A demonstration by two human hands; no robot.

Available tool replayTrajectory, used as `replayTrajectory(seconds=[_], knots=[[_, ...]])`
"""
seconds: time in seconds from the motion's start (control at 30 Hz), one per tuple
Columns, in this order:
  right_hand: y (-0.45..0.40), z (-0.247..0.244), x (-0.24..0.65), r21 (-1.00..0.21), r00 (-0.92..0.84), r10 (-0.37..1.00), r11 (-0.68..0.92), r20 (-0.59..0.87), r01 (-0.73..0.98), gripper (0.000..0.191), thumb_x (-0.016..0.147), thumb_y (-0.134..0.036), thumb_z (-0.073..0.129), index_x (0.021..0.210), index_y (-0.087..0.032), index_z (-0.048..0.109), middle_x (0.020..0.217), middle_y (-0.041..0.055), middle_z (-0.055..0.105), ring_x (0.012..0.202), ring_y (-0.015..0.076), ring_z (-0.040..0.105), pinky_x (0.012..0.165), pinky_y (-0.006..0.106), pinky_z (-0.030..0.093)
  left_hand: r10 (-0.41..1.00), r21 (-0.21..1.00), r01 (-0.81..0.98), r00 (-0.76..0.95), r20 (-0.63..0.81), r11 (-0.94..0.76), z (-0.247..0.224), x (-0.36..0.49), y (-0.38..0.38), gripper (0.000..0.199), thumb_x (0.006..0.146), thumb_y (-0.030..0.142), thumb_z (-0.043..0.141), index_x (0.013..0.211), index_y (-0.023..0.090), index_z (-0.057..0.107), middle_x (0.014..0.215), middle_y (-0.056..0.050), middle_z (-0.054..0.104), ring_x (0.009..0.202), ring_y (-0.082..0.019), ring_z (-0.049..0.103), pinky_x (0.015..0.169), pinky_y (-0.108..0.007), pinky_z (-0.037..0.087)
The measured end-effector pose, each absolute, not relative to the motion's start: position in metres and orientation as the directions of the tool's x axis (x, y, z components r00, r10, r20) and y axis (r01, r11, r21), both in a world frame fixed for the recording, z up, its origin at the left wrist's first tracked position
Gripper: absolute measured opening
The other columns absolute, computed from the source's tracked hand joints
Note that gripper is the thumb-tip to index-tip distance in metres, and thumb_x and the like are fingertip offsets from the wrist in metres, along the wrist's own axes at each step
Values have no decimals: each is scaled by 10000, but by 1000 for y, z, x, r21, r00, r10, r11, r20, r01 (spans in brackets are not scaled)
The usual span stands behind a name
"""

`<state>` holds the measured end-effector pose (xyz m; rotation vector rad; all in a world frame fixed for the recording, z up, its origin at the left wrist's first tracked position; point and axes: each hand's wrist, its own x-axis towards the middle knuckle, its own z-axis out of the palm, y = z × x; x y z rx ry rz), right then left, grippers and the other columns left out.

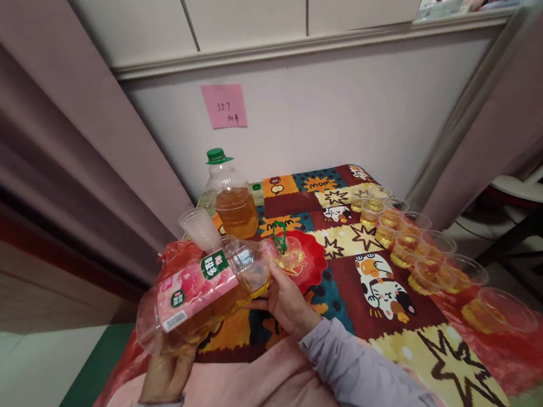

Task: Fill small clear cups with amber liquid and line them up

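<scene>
Pink-labelled bottle [198,293] held tilted in both hands [290,302], patterned tablecloth [340,287] below, pink note [224,106] on pale wall [333,121], mauve curtains [86,137].

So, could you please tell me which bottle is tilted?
The pink-labelled bottle, held by left hand and right hand; the green-capped bottle stands upright.

You have soft, muted light. Shadow darkens the left curtain [56,113], and wide-angle distortion stretches your edges.
</scene>
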<state>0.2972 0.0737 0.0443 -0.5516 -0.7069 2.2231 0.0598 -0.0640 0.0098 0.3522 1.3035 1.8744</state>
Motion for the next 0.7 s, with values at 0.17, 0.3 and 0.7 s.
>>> replayTrajectory(seconds=[0.17,0.3,0.7], knots=[[74,46,298,-635,-651,739,-589,-173,-500,496,1146,-643,521,1443,-292,706,1234,80,872,1027,248,864,838,402,728,780,829,-540,-578,-241,-144,7,48,-64,806,711,451,1077,1458,357,791,1457,-42,837,1167,-302,847,814,-288,724],[74,45,297,-625,-640,747,-589,-179,-512,496,1138,-647,546,1422,-281,724,1258,88,869,1035,248,862,836,405,731,804,818,-558,-546,-236,-138,9,48,-63,859,692,471,1086,1486,371,775,1500,-42,816,1190,-299,839,803,-268,715],[74,41,297,-623,-643,746,-588,-172,-515,507,1133,-651,556,1427,-277,729,1193,88,881,1050,262,869,938,484,738,718,867,-473,-658,-227,-160,26,72,-59,890,655,572,1081,1461,338,785,1473,-62,826,1171,-317,835,780,-314,728]])
